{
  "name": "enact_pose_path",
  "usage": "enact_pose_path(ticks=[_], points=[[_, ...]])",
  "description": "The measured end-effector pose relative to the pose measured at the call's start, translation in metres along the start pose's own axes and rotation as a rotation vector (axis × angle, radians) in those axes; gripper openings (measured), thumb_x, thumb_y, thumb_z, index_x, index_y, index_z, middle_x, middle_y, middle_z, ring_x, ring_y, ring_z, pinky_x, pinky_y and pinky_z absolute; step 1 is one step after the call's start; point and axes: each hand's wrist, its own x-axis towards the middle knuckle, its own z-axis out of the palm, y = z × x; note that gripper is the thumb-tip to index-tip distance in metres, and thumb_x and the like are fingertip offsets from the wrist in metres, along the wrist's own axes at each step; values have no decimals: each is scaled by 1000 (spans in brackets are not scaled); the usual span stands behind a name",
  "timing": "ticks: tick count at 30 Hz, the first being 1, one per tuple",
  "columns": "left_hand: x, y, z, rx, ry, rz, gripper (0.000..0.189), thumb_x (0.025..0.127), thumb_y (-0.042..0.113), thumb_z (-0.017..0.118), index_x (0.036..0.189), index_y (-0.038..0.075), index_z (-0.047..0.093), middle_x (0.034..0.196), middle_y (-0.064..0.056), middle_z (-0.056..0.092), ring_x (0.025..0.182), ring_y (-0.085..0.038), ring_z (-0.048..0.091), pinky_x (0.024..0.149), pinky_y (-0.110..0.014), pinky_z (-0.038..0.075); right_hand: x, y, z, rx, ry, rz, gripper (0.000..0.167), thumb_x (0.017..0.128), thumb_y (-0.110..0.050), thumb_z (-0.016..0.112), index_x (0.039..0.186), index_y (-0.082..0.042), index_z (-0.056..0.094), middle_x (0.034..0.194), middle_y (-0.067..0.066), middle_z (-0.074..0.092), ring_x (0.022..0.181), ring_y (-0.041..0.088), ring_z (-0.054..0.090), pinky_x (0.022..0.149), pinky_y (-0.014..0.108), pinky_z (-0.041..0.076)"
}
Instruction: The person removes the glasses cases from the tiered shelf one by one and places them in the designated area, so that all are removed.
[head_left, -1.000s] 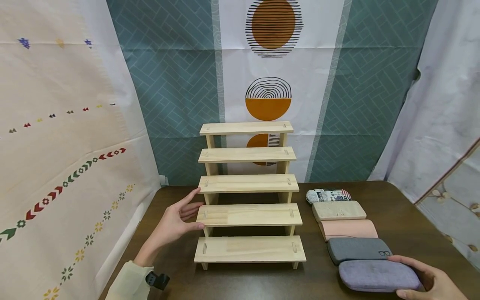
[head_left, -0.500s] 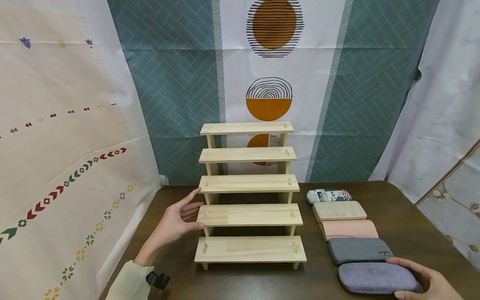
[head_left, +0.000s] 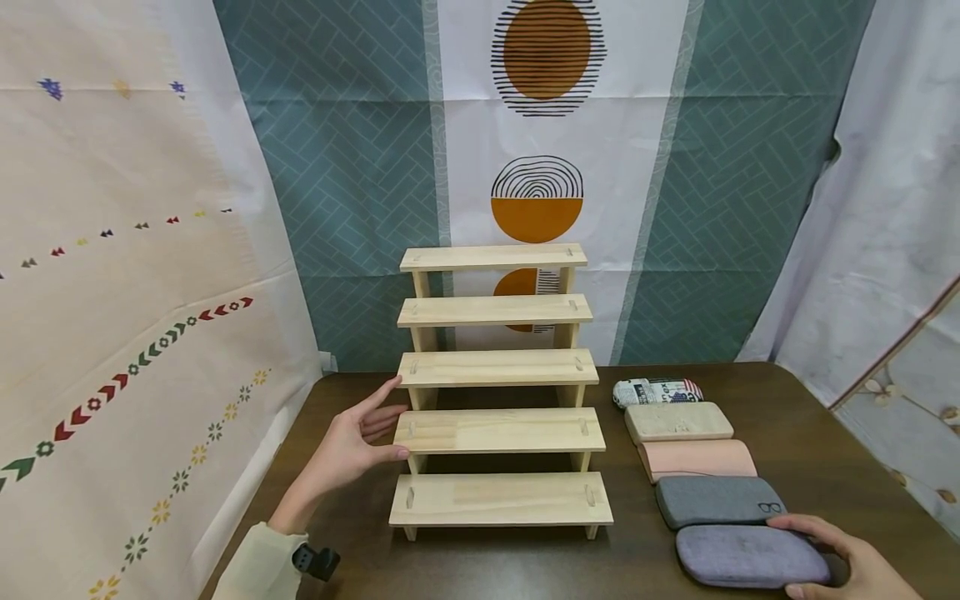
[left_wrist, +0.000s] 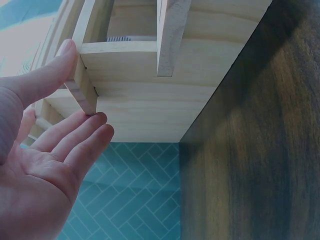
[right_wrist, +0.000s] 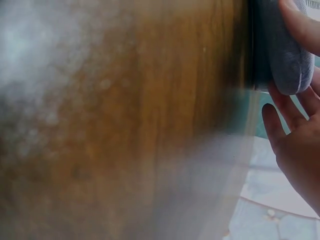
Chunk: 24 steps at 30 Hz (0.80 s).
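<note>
A pale wooden tiered shelf stand [head_left: 501, 431] with several steps stands mid-table in the head view. My left hand [head_left: 345, 450] is at its left side, thumb on the end of the second step from the bottom. In the left wrist view, that step's board end [left_wrist: 81, 87] sits between thumb and fingertips of the left hand [left_wrist: 50, 165]. At lower right, my right hand [head_left: 847, 562] holds the right end of a purple glasses case [head_left: 750, 556], thumb on the near side, fingers on the far side. The case [right_wrist: 290, 50] is partly cut off in the right wrist view.
Behind the purple case lie a grey case [head_left: 716, 500] with a glasses print, a pink case [head_left: 697, 459], a cream case [head_left: 678, 421] and a newsprint-patterned case [head_left: 657, 391], in a row on the dark table [head_left: 525, 571]. Patterned cloths [head_left: 337, 167] hang around the table.
My right hand has shifted slightly left along the purple case. That case has moved slightly nearer, away from the grey one. My left hand and the stand look unchanged.
</note>
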Motion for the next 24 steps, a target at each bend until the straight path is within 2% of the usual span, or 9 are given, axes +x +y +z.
enact_pose_path(ticks=[6, 11, 17, 24], points=[[0, 1, 0, -5, 0, 7, 107, 77, 2, 94, 166, 20, 37, 144, -26, 60, 129, -42, 61, 103, -53, 52, 1, 4, 3, -105, 88, -75, 64, 72, -3, 95, 131, -12, 70, 127, -27, 59, 111, -13, 50, 66, 20, 47], [-1, 1, 0, -11, -2, 3, 107, 77, 2, 94, 166, 20, 37, 144, -26, 59, 130, -41, 61, 104, -55, 50, 2, 5, 4, -128, 106, -119, 68, 67, -2, 97, 129, -14, 71, 127, -27, 57, 112, -14, 47, 65, 20, 45], [-1, 1, 1, -8, -4, -1, 107, 77, 1, 94, 166, 19, 37, 146, -25, 58, 130, -42, 61, 104, -53, 51, 4, 4, 5, -99, 96, -170, 71, 64, 4, 96, 128, -14, 71, 127, -24, 55, 112, -12, 48, 70, 12, 43], [-1, 2, 0, 4, -6, 2, 107, 77, 1, 93, 166, 19, 36, 144, -25, 59, 130, -41, 61, 104, -51, 52, 6, 3, 6, -109, 126, -224, 75, 58, 2, 99, 125, -14, 73, 125, -21, 55, 113, -13, 44, 81, 1, 31]])
